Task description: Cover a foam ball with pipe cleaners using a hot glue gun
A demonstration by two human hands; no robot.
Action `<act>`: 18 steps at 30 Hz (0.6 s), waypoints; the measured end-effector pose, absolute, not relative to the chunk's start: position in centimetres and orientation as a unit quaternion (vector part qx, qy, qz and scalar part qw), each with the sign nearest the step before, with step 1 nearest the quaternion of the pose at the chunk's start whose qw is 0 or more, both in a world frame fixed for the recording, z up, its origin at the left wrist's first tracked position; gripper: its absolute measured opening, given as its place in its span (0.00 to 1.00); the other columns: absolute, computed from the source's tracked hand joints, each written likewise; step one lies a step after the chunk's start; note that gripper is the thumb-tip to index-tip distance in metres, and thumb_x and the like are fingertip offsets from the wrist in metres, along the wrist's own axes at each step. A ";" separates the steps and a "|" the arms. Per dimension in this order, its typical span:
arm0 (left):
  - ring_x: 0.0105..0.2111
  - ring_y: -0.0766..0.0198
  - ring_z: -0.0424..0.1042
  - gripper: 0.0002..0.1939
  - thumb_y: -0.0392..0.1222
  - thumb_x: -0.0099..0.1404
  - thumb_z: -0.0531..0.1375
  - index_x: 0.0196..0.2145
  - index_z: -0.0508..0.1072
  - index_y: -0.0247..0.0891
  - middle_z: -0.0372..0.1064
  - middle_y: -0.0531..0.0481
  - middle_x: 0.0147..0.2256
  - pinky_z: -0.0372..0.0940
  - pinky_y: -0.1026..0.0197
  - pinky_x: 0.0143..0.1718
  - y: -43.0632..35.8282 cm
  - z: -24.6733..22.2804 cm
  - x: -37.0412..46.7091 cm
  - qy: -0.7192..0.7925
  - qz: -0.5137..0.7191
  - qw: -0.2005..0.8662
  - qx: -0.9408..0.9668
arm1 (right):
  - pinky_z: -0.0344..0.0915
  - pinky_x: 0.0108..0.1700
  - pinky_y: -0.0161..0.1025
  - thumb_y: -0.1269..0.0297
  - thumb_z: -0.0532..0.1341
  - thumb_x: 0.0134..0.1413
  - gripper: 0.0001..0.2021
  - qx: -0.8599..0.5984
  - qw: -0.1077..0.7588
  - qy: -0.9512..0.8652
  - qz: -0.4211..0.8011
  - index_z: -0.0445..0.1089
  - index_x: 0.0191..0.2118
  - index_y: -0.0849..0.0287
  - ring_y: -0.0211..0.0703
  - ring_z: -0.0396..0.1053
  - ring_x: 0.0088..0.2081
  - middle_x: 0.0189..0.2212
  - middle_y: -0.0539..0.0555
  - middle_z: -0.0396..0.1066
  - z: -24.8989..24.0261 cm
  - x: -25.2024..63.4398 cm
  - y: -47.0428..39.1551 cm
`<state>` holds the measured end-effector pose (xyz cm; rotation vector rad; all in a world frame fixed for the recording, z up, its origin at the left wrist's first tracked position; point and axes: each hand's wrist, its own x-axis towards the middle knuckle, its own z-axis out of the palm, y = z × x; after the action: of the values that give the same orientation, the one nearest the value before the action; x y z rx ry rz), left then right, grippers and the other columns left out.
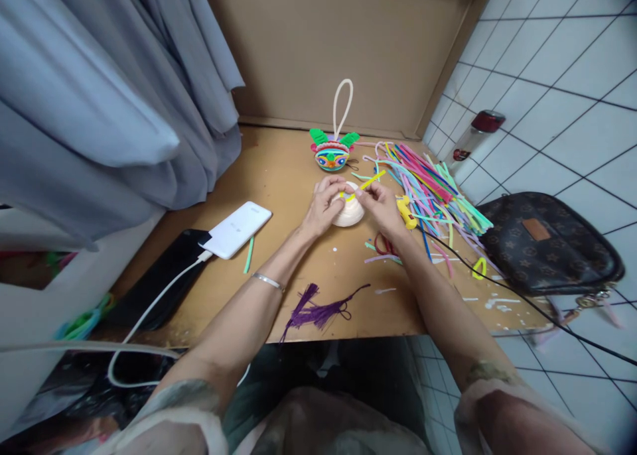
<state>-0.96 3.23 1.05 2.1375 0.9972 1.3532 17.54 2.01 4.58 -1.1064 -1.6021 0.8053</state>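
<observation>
Where the two hands meet at mid-tabletop (298, 176), the entry reads as follows.

Left hand (324, 203): closed, fingers curled over the near-left side of a white dome (350, 213) and pinching the low end of a yellow stem (367, 184).

Right hand (381, 206): closed, fingertips pinching the same stem just right of the left hand's grip. Both hands are equally near; they almost touch.

Yellow stem: long axis slants from the left hand up and away to the right, its free end beyond the right hand. It lies across the top of the dome.

White dome: rests on the tabletop, directly beneath both hands.

Beyond the hands: a coloured mask ornament (332, 154) with a white loop.

Right of the right hand: a loose heap of stems (428, 183), a yellow clip (406, 213), a bottle (475, 136), a bag (547, 246), closed, contents unseen.

Left of the left hand: a power bank (236, 229), a phone (164, 276).

Nearer than the hands: a purple tassel (318, 309).
</observation>
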 end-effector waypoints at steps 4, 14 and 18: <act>0.62 0.48 0.67 0.16 0.47 0.71 0.54 0.49 0.78 0.44 0.69 0.42 0.58 0.60 0.40 0.69 3.1 1.1 -0.9 0.356 0.489 0.208 0.769 | 0.56 0.34 0.39 0.42 0.67 0.52 0.20 -0.459 0.497 -0.672 0.303 0.64 0.31 0.53 0.39 0.58 0.30 0.26 0.47 0.63 4.5 17.3 2.0; 0.63 0.48 0.66 0.16 0.47 0.72 0.54 0.50 0.78 0.43 0.69 0.42 0.58 0.60 0.40 0.69 3.2 1.0 -0.8 0.357 0.481 0.200 0.775 | 0.60 0.37 0.42 0.37 0.63 0.59 0.23 -0.464 0.482 -0.718 0.194 0.64 0.29 0.53 0.43 0.62 0.32 0.26 0.49 0.66 5.6 17.0 1.0; 0.63 0.48 0.67 0.16 0.46 0.71 0.54 0.50 0.78 0.44 0.70 0.42 0.59 0.60 0.40 0.69 3.2 1.0 -0.8 0.352 0.490 0.205 0.770 | 0.60 0.40 0.43 0.46 0.62 0.61 0.18 -0.460 0.470 -0.742 0.130 0.63 0.29 0.52 0.46 0.64 0.34 0.28 0.52 0.68 5.8 17.1 0.6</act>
<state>-0.81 3.19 1.01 2.1466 0.9824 1.3664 17.12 0.56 5.82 -1.1270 -1.8180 0.3195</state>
